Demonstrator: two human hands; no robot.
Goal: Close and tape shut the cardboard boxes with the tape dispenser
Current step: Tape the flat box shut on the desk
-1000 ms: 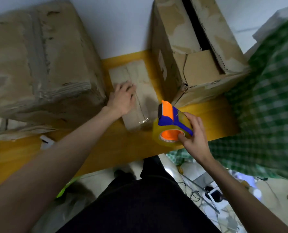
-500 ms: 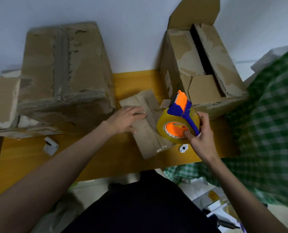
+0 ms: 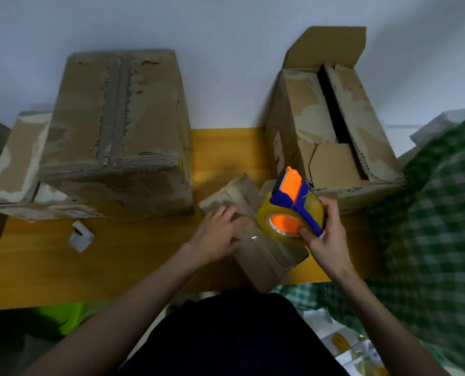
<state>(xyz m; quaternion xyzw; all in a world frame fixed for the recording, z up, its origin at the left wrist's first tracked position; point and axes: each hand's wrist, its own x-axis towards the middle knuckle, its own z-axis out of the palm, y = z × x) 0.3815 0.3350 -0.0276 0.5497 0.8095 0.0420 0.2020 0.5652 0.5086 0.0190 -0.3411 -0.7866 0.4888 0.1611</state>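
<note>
Two hands | left [image 3: 220,234] flat on small box [image 3: 264,253] (overhanging table [image 3: 117,267] edge) | right [image 3: 326,234] gripping tape dispenser [image 3: 291,207]

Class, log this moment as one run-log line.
left hand: pressing small box flat | right hand: holding tape dispenser over it | big right box: open

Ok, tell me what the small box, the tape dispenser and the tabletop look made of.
Small box: brown cardboard, matte, with a glossy clear tape strip. Tape dispenser: smooth blue and orange plastic, likely, around a shiny yellowish tape roll. Tabletop: yellow-orange wood or wood-look laminate, with a faint sheen.
</note>
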